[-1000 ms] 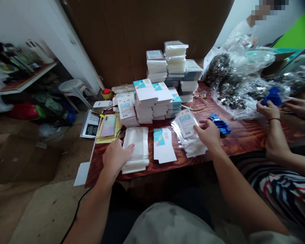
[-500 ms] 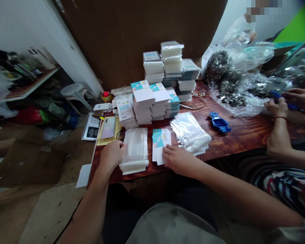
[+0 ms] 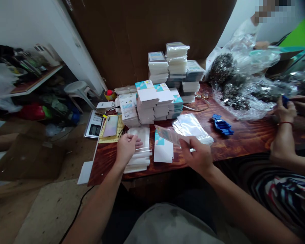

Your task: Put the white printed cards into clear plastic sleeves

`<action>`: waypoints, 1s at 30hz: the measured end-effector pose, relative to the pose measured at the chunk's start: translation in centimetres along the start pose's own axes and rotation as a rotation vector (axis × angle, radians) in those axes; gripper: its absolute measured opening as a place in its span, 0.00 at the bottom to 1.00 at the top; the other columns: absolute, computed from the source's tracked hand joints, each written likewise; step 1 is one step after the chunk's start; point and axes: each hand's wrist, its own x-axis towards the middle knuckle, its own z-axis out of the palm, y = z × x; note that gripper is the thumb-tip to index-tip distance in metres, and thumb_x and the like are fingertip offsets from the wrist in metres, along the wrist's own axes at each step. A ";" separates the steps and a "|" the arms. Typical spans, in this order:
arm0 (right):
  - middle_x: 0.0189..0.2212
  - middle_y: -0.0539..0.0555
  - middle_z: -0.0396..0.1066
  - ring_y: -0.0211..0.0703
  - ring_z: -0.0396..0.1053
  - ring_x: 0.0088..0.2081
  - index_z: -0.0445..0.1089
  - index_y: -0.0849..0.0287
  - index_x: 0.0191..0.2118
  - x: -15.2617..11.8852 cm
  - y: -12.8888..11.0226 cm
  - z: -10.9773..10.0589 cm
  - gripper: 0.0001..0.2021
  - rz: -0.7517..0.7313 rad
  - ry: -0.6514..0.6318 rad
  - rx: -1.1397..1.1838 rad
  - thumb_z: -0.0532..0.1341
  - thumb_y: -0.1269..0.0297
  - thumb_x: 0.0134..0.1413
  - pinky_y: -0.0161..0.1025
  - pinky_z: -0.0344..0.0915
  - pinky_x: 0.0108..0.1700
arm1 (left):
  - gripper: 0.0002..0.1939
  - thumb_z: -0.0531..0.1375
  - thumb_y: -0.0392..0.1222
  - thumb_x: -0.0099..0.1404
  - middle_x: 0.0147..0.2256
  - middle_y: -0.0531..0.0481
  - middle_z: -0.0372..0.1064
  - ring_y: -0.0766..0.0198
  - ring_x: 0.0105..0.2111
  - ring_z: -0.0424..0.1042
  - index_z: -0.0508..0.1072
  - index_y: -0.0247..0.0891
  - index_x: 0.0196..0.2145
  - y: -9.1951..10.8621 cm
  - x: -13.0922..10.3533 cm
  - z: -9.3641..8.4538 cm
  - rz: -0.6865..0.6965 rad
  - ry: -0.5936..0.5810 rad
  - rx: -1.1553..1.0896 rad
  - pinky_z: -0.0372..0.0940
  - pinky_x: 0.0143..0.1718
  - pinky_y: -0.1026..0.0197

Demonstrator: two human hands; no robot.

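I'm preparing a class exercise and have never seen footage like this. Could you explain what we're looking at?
There is no robot here: a person works with two bare hands. Every picture comes from one camera worn on the head, looking forward and down, so the forearms enter from below.

The right hand holds a printed card, slightly blurred. The left hand is at a stack of clear bags; its exact grip is unclear.

On the wooden table also lie a small pile of cards, clear packets, a blue plastic part and taller card stacks. At the right are another person's hands.
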 end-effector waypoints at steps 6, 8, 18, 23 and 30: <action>0.29 0.54 0.76 0.45 0.75 0.21 0.68 0.60 0.44 0.1 -1.8 3.7 0.21 0.532 -0.100 0.691 0.61 0.46 0.57 0.35 0.70 0.19 | 0.09 0.62 0.42 0.65 0.35 0.40 0.78 0.56 0.32 0.80 0.69 0.34 0.39 -0.3 0.3 1.6 -0.218 -0.237 -0.317 0.74 0.33 0.57; 0.31 0.54 0.77 0.44 0.75 0.21 0.69 0.60 0.45 0.4 -1.6 4.1 0.22 0.603 -0.072 0.773 0.64 0.46 0.53 0.36 0.71 0.19 | 0.08 0.63 0.40 0.64 0.33 0.40 0.78 0.57 0.31 0.79 0.71 0.32 0.36 -0.4 0.3 1.6 -0.244 -0.244 -0.346 0.75 0.35 0.56; 0.26 0.54 0.77 0.37 0.70 0.21 0.77 0.63 0.36 -2.2 -0.7 1.8 0.16 0.864 -0.228 0.966 0.70 0.55 0.47 0.28 0.62 0.16 | 0.11 0.65 0.43 0.62 0.31 0.42 0.77 0.59 0.29 0.79 0.70 0.33 0.32 -0.7 0.4 2.4 -0.158 -0.014 -0.382 0.75 0.33 0.57; 0.20 0.49 0.72 0.32 0.58 0.13 0.75 0.62 0.38 -2.7 -1.3 4.3 0.17 0.923 -0.049 0.980 0.69 0.53 0.47 0.27 0.46 0.10 | 0.14 0.66 0.48 0.59 0.31 0.43 0.77 0.56 0.30 0.79 0.68 0.35 0.34 -0.9 -0.3 2.9 -0.118 -0.028 -0.393 0.74 0.28 0.58; 0.24 0.51 0.73 0.33 0.61 0.16 0.75 0.62 0.37 -2.5 -1.9 6.1 0.17 0.728 0.211 0.842 0.67 0.52 0.50 0.31 0.56 0.14 | 0.15 0.67 0.48 0.58 0.29 0.48 0.76 0.61 0.26 0.77 0.67 0.36 0.33 -1.1 -1.0 3.5 -0.077 -0.051 -0.485 0.71 0.28 0.61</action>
